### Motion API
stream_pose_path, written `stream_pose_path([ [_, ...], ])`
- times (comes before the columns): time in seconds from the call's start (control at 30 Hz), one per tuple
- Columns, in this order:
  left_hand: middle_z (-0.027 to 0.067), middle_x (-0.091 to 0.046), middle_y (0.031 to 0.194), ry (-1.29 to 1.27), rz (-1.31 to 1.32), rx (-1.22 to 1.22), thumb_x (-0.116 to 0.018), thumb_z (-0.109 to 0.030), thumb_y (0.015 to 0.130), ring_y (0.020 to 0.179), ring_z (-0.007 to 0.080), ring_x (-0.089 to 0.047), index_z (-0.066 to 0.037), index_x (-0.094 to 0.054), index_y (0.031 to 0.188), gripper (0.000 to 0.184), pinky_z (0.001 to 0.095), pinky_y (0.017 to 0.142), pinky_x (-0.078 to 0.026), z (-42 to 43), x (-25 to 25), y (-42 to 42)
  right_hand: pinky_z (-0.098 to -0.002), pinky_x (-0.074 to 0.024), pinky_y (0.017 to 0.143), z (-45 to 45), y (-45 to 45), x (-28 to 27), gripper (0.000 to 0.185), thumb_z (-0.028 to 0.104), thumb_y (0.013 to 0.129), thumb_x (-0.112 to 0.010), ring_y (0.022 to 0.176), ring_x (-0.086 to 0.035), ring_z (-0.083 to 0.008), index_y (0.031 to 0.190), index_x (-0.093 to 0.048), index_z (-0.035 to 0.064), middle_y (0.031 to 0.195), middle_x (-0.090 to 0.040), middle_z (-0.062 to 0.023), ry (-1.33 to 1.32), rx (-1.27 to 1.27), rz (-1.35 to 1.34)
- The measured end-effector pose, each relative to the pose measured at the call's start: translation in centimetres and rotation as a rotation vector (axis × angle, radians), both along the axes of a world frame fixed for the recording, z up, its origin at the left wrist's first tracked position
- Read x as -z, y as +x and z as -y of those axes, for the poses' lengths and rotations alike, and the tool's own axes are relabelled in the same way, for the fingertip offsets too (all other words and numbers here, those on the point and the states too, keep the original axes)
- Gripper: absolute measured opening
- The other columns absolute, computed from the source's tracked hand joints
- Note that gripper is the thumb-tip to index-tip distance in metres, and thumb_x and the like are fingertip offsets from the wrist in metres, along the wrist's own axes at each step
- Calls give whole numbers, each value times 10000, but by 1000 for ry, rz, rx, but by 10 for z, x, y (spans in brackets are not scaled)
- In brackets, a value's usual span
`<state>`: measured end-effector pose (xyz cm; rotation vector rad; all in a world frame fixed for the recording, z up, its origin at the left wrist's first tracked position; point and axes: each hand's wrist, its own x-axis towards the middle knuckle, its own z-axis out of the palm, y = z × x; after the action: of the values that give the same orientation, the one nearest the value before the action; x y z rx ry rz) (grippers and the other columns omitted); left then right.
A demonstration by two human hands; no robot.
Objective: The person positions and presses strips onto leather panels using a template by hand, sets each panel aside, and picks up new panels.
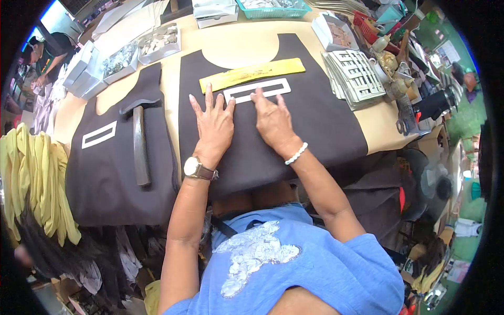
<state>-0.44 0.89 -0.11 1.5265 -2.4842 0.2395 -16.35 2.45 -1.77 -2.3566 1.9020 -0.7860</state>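
A dark garment piece (315,126) with a curved neck cutout lies flat before me. My left hand (215,125) rests on it, fingers spread, just below a yellow strip (252,74) with brown marks. Beside its fingertips lies a white rectangular frame (244,98) with a long slot. My right hand (274,119) touches that frame's lower edge with the index finger; its other fingers are apart and partly bent, and I see nothing held. To the left, a hammer (140,142) lies on a second dark piece (113,173), near another white frame (100,135).
Stacked cards with cut-out slots (357,76) stand at the right, near a cluttered group of tools and bottles. White boxes of small parts (160,42) and a teal basket (275,11) line the back. Yellow cloth (37,178) hangs at left. Another person (50,55) bends over far left.
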Motion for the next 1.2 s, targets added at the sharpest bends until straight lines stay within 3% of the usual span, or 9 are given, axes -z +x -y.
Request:
stream_pose_path([
  [0.2,124,-527,1028,-85,152,-72,-502,-64,810,1348,337,-230,-52,-563,1196,391,689,1029,-68,-8,2,-15,-483,-364,981,-3,-53,-5,402,39,887,-391,901,-647,-283,1271,-403,-78,1027,-668,-107,-65,153,-56],
  [0.33,134,-548,977,-108,230,-100,-504,-69,805,1337,333,-255,4,-585,1086,302,683,1030,-86,-9,-2,-19,-510,-296,1032,-3,-66,-23,420,24,858,-403,920,-648,-268,1262,-408,-91,1010,-671,-126,88,231,-102],
  [0.43,140,-565,950,-93,237,-122,-513,-84,796,1322,331,-284,18,-606,966,220,674,1030,-112,-16,-8,-15,-523,-316,1011,2,-62,-15,402,27,851,-421,795,-652,-292,1240,-445,-70,869,-676,-122,-12,236,-304],
  [0.63,147,-574,1028,-110,-129,-146,-510,-74,806,1282,352,-343,-8,-611,976,208,664,1012,-173,-27,10,3,-506,-285,1027,17,-54,-33,411,80,851,-460,765,-659,-257,1243,-471,-42,761,-660,-114,90,168,-523],
  [0.73,167,-538,1150,-61,-295,-187,-517,-123,840,1289,367,-326,-18,-573,1080,268,647,1002,-213,-21,14,14,-531,-284,1003,34,-57,-56,382,123,863,-478,816,-653,-270,1229,-504,19,778,-663,-106,224,135,-378],
  [0.77,177,-520,1201,-7,-325,-223,-520,-145,853,1293,373,-316,-20,-556,1127,303,641,999,-225,-19,11,14,-564,-283,982,40,-58,-56,329,166,879,-483,985,-606,-291,1193,-545,91,943,-644,-152,157,104,-352],
  [0.87,210,-407,1334,-75,-367,-282,-527,-210,878,1306,395,-283,-22,-456,1262,433,628,999,-237,-18,4,8,-583,-290,970,70,-60,-26,300,202,895,-482,1132,-514,-307,1173,-564,126,1134,-565,-175,29,-81,-284],
  [0.9,245,-301,1404,1,-346,-287,-521,-254,889,1323,417,-237,-29,-381,1336,520,632,1006,-217,-19,2,8,-604,-287,976,78,-52,-34,303,240,907,-476,1190,-457,-314,1179,-575,149,1242,-493,-169,204,-77,-205],
  [1.2,275,-228,1434,64,-323,-453,-458,-336,927,1342,434,-186,-49,-333,1382,552,643,1013,-190,-16,4,8,-639,-294,961,225,-46,-8,357,298,920,-435,1237,-416,-306,1235,-544,170,1340,-443,-135,145,35,-205],
])
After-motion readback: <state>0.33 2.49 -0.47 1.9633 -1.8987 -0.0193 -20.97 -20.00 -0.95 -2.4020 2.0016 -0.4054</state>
